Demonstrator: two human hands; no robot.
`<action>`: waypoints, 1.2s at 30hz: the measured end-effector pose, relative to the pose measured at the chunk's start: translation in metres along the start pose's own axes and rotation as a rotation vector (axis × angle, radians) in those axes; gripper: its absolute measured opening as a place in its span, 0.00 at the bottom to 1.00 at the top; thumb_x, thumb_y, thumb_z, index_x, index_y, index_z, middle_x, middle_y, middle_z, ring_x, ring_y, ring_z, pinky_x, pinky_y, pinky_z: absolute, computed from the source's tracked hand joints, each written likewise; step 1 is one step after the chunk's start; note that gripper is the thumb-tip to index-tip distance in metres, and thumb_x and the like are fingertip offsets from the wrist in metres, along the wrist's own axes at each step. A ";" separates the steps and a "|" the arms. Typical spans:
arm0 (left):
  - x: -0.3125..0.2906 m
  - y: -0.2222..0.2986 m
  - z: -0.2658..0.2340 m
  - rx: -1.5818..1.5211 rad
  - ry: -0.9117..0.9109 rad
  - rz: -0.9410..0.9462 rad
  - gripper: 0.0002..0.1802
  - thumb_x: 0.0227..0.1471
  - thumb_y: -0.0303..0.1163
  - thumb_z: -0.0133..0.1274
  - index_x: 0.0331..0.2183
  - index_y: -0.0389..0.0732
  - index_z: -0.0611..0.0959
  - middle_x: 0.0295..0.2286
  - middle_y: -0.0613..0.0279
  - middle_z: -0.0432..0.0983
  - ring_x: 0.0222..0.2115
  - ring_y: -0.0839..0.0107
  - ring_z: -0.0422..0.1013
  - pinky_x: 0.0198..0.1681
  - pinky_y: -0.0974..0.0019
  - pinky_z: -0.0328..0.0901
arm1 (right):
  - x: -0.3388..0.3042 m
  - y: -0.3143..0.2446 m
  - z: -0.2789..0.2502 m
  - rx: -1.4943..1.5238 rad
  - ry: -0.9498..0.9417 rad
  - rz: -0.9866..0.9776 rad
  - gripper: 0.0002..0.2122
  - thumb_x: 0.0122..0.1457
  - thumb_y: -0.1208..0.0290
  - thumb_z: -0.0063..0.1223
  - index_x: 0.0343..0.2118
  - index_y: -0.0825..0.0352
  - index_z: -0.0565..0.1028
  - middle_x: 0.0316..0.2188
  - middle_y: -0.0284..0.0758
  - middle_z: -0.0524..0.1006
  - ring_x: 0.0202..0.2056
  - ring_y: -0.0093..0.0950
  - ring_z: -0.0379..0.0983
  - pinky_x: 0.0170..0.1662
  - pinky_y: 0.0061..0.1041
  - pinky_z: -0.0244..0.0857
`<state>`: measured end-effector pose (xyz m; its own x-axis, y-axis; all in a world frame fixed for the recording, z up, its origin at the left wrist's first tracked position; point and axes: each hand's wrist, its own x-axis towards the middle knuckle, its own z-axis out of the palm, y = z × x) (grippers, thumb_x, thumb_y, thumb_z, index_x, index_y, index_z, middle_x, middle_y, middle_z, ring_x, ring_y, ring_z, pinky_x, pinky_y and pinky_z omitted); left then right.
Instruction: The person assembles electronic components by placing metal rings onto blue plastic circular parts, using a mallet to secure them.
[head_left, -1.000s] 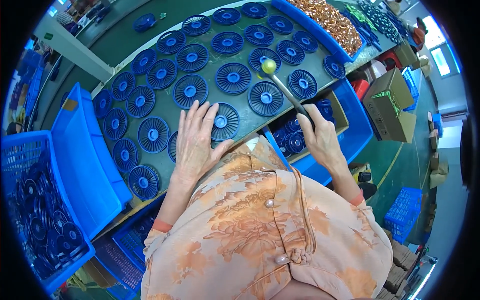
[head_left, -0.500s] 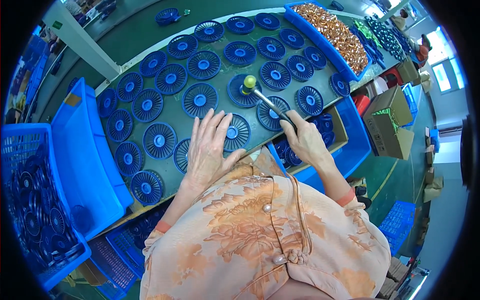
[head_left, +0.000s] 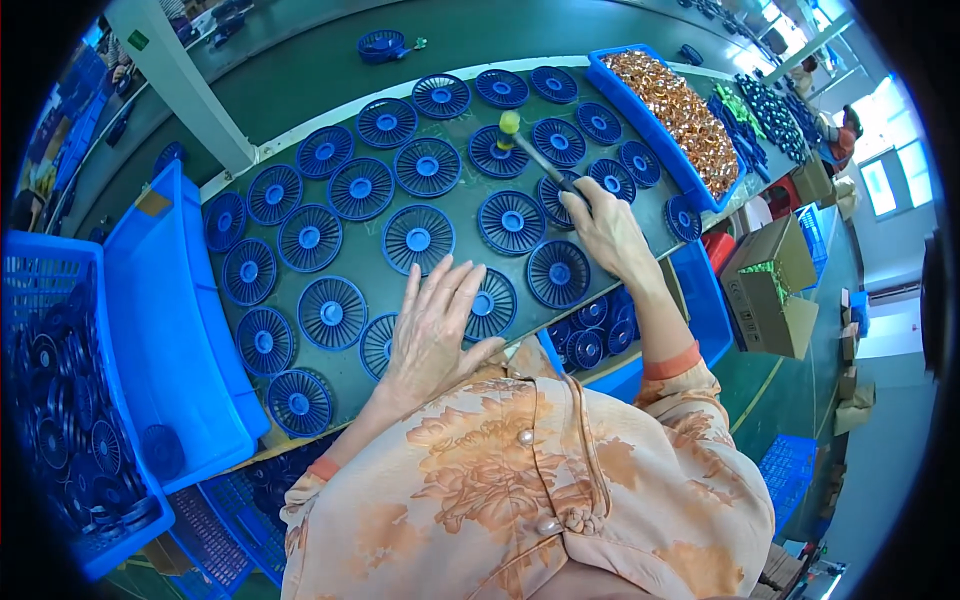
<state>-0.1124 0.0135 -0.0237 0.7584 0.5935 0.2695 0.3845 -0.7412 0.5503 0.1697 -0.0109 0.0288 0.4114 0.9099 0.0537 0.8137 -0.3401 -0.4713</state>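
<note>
My right hand [head_left: 610, 232] is wrapped round the dark grip of a mallet with a metal shaft and a yellow head [head_left: 509, 124]. The mallet head is over a blue slotted disc [head_left: 486, 160] in the far part of the table; whether it touches the disc I cannot tell. My left hand [head_left: 430, 335] has its fingers spread, palm down, near the table's front edge. It partly covers two more slotted discs, one on each side [head_left: 497, 303], and holds nothing.
Many similar discs lie in rows across the green table [head_left: 385, 285]. A blue tray [head_left: 655, 132] of shiny copper-coloured parts stands far right. Blue bins [head_left: 165, 330] stand at the left, one piled with discs. A carton [head_left: 765, 290] is at the right; below the front edge, a box holds discs [head_left: 590, 335].
My right hand has moved the mallet forward from one disc to another farther off. My left hand stays near the front edge. The whole view has shifted slightly.
</note>
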 end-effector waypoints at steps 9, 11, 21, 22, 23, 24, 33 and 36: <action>0.002 -0.008 -0.004 -0.033 -0.021 0.056 0.48 0.44 0.46 0.71 0.62 0.36 0.70 0.59 0.47 0.69 0.65 0.48 0.59 0.70 0.36 0.48 | 0.025 -0.010 0.001 0.054 -0.030 -0.046 0.14 0.69 0.61 0.49 0.45 0.68 0.74 0.27 0.52 0.77 0.34 0.50 0.79 0.38 0.44 0.67; 0.003 -0.009 -0.002 -0.035 -0.007 0.053 0.48 0.44 0.46 0.71 0.62 0.36 0.70 0.59 0.47 0.68 0.65 0.48 0.59 0.70 0.36 0.48 | 0.042 -0.036 -0.001 0.160 0.020 -0.058 0.13 0.69 0.62 0.48 0.46 0.68 0.74 0.26 0.51 0.77 0.33 0.50 0.79 0.37 0.43 0.68; 0.002 -0.020 0.009 -0.034 0.001 0.092 0.51 0.43 0.53 0.71 0.63 0.39 0.70 0.60 0.50 0.68 0.66 0.50 0.59 0.70 0.36 0.49 | 0.131 -0.039 0.035 0.037 -0.040 -0.125 0.16 0.68 0.58 0.48 0.44 0.69 0.75 0.34 0.57 0.80 0.41 0.58 0.77 0.45 0.48 0.69; 0.001 -0.020 0.010 -0.034 0.007 0.084 0.51 0.43 0.53 0.71 0.63 0.39 0.70 0.60 0.50 0.68 0.66 0.50 0.59 0.70 0.36 0.49 | 0.129 -0.046 0.035 0.035 -0.046 -0.133 0.16 0.68 0.58 0.48 0.44 0.69 0.75 0.34 0.57 0.80 0.41 0.58 0.77 0.45 0.48 0.69; -0.001 -0.019 0.010 -0.043 0.006 0.075 0.51 0.43 0.52 0.71 0.63 0.38 0.70 0.60 0.50 0.68 0.66 0.50 0.59 0.70 0.36 0.49 | 0.123 -0.052 0.035 0.104 0.022 -0.126 0.16 0.68 0.58 0.48 0.44 0.69 0.76 0.34 0.57 0.79 0.42 0.58 0.77 0.45 0.48 0.69; -0.002 -0.017 0.010 -0.052 0.006 0.065 0.51 0.43 0.52 0.71 0.63 0.38 0.70 0.60 0.50 0.68 0.66 0.50 0.59 0.70 0.36 0.49 | 0.119 -0.056 0.035 0.173 0.089 -0.119 0.17 0.68 0.58 0.48 0.43 0.70 0.76 0.35 0.57 0.79 0.42 0.58 0.77 0.46 0.48 0.69; 0.002 -0.020 0.007 -0.051 0.025 0.073 0.50 0.43 0.52 0.70 0.62 0.37 0.71 0.60 0.50 0.68 0.66 0.49 0.59 0.70 0.36 0.49 | 0.104 -0.092 0.035 0.160 -0.013 -0.217 0.14 0.69 0.60 0.48 0.44 0.68 0.74 0.32 0.56 0.79 0.39 0.56 0.78 0.41 0.47 0.69; 0.000 -0.018 0.007 -0.054 0.011 0.084 0.49 0.44 0.53 0.69 0.61 0.37 0.71 0.60 0.50 0.68 0.66 0.50 0.59 0.70 0.36 0.49 | 0.099 -0.096 0.053 0.133 -0.016 -0.289 0.12 0.69 0.63 0.47 0.44 0.66 0.74 0.30 0.54 0.79 0.38 0.57 0.78 0.40 0.49 0.69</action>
<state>-0.1156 0.0245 -0.0386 0.7809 0.5336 0.3247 0.2905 -0.7705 0.5674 0.1108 0.1248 0.0329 0.1635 0.9683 0.1886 0.8348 -0.0339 -0.5494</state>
